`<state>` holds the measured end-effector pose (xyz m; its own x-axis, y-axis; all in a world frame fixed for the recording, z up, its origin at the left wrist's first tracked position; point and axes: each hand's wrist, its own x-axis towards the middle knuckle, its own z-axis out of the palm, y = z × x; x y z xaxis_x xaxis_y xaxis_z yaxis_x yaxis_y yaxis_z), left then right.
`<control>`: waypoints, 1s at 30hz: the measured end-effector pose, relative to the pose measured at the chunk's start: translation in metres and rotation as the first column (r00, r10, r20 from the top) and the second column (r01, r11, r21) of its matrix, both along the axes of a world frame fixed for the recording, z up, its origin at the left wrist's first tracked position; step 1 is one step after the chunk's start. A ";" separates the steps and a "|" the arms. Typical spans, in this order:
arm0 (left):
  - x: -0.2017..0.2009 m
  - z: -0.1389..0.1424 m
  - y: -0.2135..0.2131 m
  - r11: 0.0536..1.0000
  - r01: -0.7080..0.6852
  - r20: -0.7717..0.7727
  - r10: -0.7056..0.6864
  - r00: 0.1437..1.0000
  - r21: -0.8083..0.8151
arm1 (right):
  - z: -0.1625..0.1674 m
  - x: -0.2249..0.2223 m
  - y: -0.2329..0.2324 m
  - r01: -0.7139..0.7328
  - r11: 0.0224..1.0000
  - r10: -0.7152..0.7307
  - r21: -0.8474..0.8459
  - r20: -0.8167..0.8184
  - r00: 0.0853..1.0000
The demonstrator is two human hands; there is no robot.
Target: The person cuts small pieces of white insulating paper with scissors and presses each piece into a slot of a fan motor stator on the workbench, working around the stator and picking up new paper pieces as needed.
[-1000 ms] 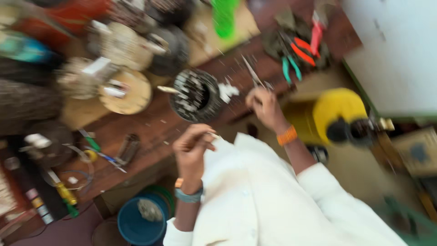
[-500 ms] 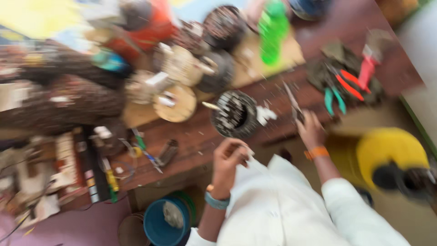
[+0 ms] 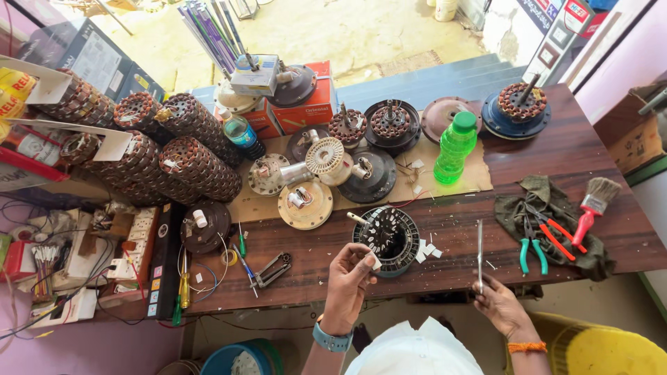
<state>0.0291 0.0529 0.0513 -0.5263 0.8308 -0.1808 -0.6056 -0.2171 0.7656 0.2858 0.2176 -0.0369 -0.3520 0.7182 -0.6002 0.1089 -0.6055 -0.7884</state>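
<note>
Left hand [image 3: 349, 276] noted nearest the wearer, fingers curled narrow around a small white slip [image 3: 374, 262], pinched at the rim of the fan stator [image 3: 386, 237]; apparently held so for feeding into a slot, judged from like white scraps [image 3: 425, 251] scattered just right of the stator. Right hand [image 3: 501, 307] seen closed on the lower end of a thin flat metal blade [image 3: 479, 253], held upright and well apart to the right of the stator, seemingly kept ready rather than in use. Stator found resting flat on the wooden bench [image 3: 590, 160] directly beyond the left fingertips, a short shaft projecting at its upper left. Left of that hand, noted a wire stripper [image 3: 272, 269] and screwdrivers [image 3: 183, 292] laid loose near the bench edge, within easy reach. Right of the blade hand, observed pliers [image 3: 538, 243] with green and red grips lying on a dark cloth [image 3: 549, 208], a red-handled brush [image 3: 593, 205] just beside. Farther out beyond the stator, recorded dismantled motor covers [image 3: 304, 203] on a cardboard sheet [image 3: 479, 182], presumably to protect the surface, with a green bottle [image 3: 456, 148] standing upright. Farthest left, stacked wound stators [image 3: 174, 167] piled on their sides; further rotors at the far bench edge.
</note>
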 end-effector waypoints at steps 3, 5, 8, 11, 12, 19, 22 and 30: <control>-0.003 0.010 0.007 0.999 -0.005 0.008 0.005 1.000 0.051 | 0.015 -0.013 -0.002 -0.140 0.989 0.128 -0.048 -0.202 0.971; -0.003 0.017 0.016 0.996 -0.008 0.022 0.006 1.000 0.090 | 0.036 -0.028 -0.011 -0.268 0.963 0.259 0.000 -0.258 0.931; 0.002 0.022 0.025 0.989 0.022 -0.008 -0.021 1.000 0.143 | 0.073 -0.043 -0.028 -0.503 0.854 0.508 0.129 -0.413 0.756; 0.009 0.015 0.024 0.986 0.027 0.013 -0.029 0.999 0.166 | 0.089 -0.056 -0.045 -0.692 0.682 0.676 0.237 -0.564 0.474; 0.011 0.011 0.022 0.987 0.018 0.031 -0.023 0.999 0.159 | 0.090 -0.059 -0.050 -0.736 0.635 0.712 0.235 -0.547 0.440; 0.005 0.017 0.010 0.986 -0.022 0.050 0.014 0.999 0.165 | 0.091 -0.065 -0.062 -0.844 0.494 0.818 0.208 -0.441 0.369; 0.002 0.023 0.006 0.995 -0.002 0.123 -0.011 0.992 0.101 | 0.098 -0.071 -0.066 -0.832 0.486 0.856 0.268 -0.337 0.392; -0.010 0.002 -0.008 0.990 0.051 0.121 -0.067 0.990 0.134 | 0.109 -0.080 -0.073 -0.845 0.491 0.848 0.213 -0.341 0.407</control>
